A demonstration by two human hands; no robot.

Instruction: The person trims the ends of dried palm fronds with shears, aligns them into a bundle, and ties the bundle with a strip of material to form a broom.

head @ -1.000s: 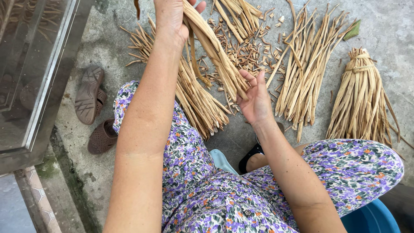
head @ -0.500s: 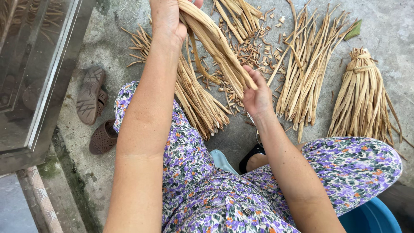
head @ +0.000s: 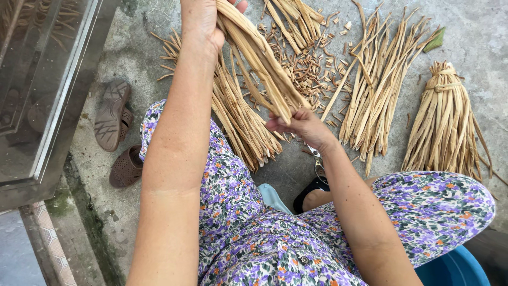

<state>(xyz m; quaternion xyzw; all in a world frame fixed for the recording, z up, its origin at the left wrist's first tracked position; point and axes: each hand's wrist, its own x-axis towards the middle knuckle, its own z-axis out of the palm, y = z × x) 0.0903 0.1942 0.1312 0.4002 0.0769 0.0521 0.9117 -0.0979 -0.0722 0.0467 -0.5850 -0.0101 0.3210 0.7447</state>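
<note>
The left hand [head: 203, 21] is clenched around the upper end of a bunch of dried tan stalks [head: 259, 58], gripping it at the top edge of the view with the thumb side toward the camera. From that grip the bunch slants down and to the right, its strips fanning a little, and its lower end runs into the right hand [head: 301, 124], whose fingers are closed on the tips so that the stalks span between the two grips and hang clear of the ground. Directly beneath the held bunch, below and slightly left of the right hand's grip, a loose heap of the same stalks [head: 241, 122] lies on the concrete floor [head: 476, 42], reaching up behind the left forearm. Just beyond the right hand, short cut scraps [head: 309, 69] are scattered, and to the right of it a spread row of longer stalks [head: 378, 100] lies flat. Farther right, well apart from both grips, sits a tied bundle [head: 444, 127] bound near its top. Just below the right wrist a pair of scissors [head: 319, 164] shows on the ground, partly hidden. Far to the left of the left arm, two brown sandals [head: 116, 135] rest beside a metal door frame [head: 69, 100]. The person's floral trousers [head: 254, 233] fill the foreground, with a blue tub [head: 457, 270] at the lower right corner.
</note>
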